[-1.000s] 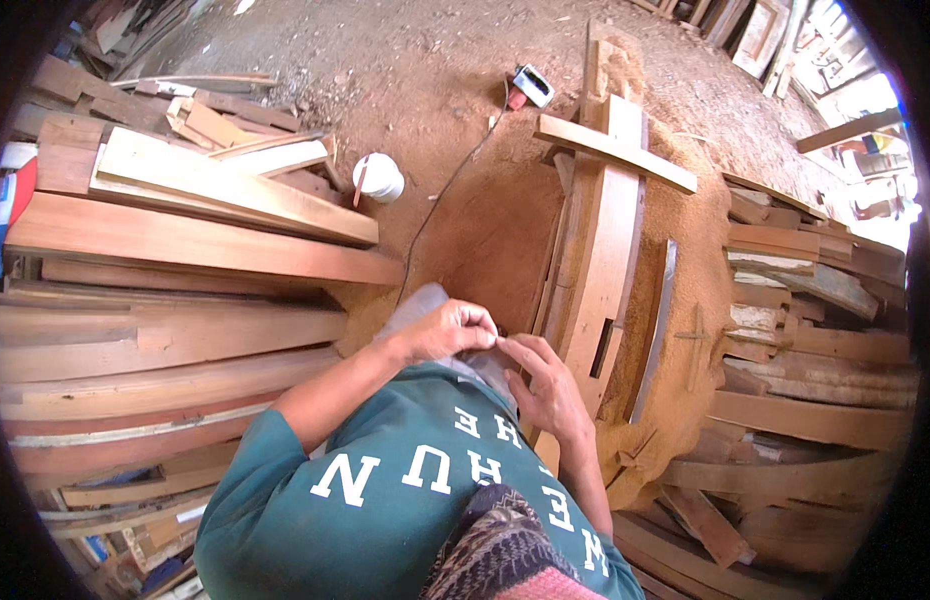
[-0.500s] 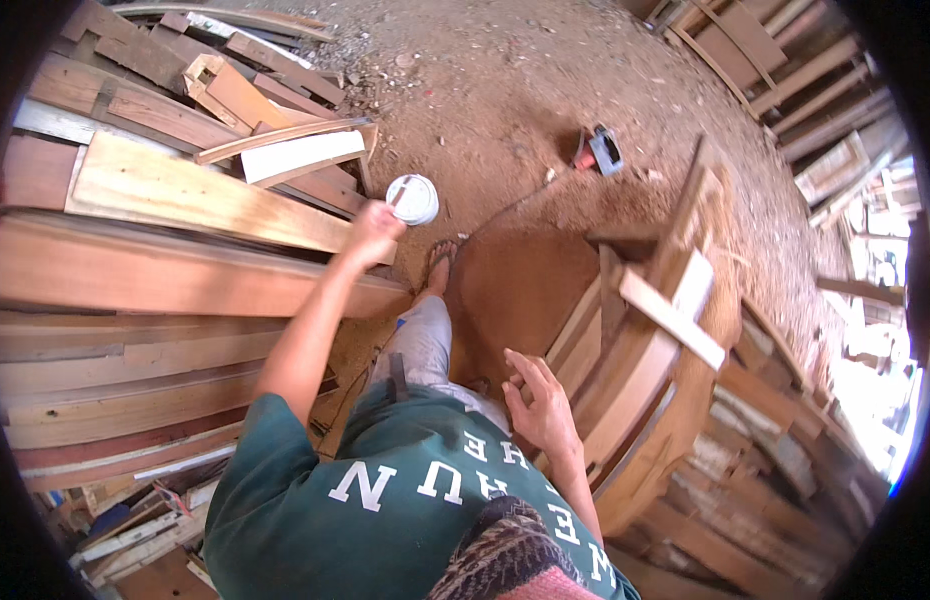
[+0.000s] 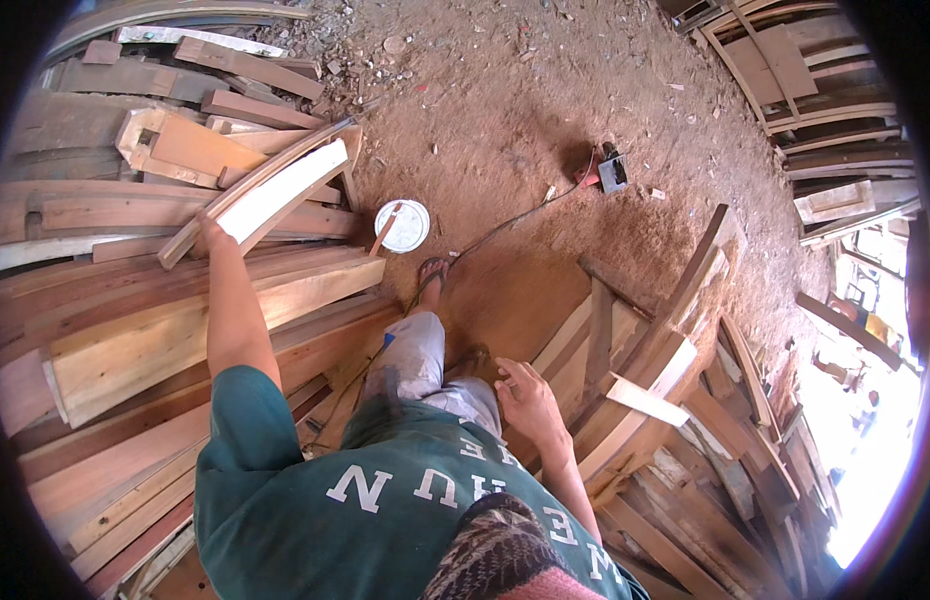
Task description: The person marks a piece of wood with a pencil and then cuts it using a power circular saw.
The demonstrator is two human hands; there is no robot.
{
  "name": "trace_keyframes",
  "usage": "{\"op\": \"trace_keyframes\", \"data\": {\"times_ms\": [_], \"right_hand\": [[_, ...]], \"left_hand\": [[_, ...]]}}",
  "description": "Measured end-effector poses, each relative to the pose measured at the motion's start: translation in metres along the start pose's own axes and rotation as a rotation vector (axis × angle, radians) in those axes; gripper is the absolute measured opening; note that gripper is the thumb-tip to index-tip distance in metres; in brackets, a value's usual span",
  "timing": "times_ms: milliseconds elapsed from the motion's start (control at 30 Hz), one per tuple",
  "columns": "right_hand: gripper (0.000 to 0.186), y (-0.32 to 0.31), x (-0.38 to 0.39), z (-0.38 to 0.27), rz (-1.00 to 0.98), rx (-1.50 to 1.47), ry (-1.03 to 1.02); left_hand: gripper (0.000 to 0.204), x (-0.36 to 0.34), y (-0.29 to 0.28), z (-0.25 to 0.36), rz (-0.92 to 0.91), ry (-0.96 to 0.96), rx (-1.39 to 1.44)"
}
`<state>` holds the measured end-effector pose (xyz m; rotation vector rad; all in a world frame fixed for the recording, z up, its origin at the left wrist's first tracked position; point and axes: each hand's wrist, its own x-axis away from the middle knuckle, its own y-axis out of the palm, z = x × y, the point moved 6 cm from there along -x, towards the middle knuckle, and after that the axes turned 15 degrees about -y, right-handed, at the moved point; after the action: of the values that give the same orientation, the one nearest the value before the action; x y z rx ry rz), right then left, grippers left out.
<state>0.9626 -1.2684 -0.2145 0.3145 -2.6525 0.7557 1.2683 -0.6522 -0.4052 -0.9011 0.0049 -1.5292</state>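
Note:
My left hand [image 3: 216, 238] reaches out to the left and is closed on the near end of a curved wooden piece [image 3: 285, 190] with a bright white face. Its fingers are partly hidden against the wood. Just right of that piece stands a round white tub [image 3: 402, 226], a thin reddish-brown stick [image 3: 385, 228] leaning at its rim. A thick pale beam [image 3: 215, 320] lies below my left forearm. In front of my body my right hand [image 3: 530, 400] hangs with fingers loosely apart, holding nothing, near a slanted stack of planks [image 3: 635, 375].
Stacked boards [image 3: 95, 205] fill the left side. On the dirt floor ahead lies a grey and red power tool [image 3: 610, 172] with a cord [image 3: 505, 220] running back toward my foot. Loose timber [image 3: 675, 520] covers the lower right; more wood is stacked [image 3: 835, 100] far right.
My left hand has gone from beside the tub, where it was at the stick, leftward to the curved piece. That piece now slants more steeply. The right hand remains in front of my body.

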Motion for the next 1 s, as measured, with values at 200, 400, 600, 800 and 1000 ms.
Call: {"op": "trace_keyframes", "data": {"times_ms": [200, 400, 600, 800, 1000], "right_hand": [[0.039, -0.014, -0.039, -0.003, -0.049, 0.002, 0.092], [0.039, -0.021, -0.064, -0.006, -0.057, 0.061, 0.046], [0.04, -0.017, -0.082, 0.0, -0.093, 0.084, 0.044], [0.04, -0.018, -0.094, 0.007, -0.14, 0.105, 0.038], [0.039, -0.013, -0.098, 0.006, -0.118, 0.07, 0.067]], "left_hand": [[0.069, -0.005, -0.011, 0.042, -0.016, 0.011, 0.212], [0.061, -0.018, 0.066, 0.126, -0.292, 0.427, 0.104], [0.072, 0.055, 0.157, 0.198, -0.3, 0.744, -0.278], [0.086, -0.031, 0.205, 0.26, -0.113, 0.645, -0.754], [0.078, 0.022, 0.192, 0.223, -0.365, 0.634, -0.418]]}}
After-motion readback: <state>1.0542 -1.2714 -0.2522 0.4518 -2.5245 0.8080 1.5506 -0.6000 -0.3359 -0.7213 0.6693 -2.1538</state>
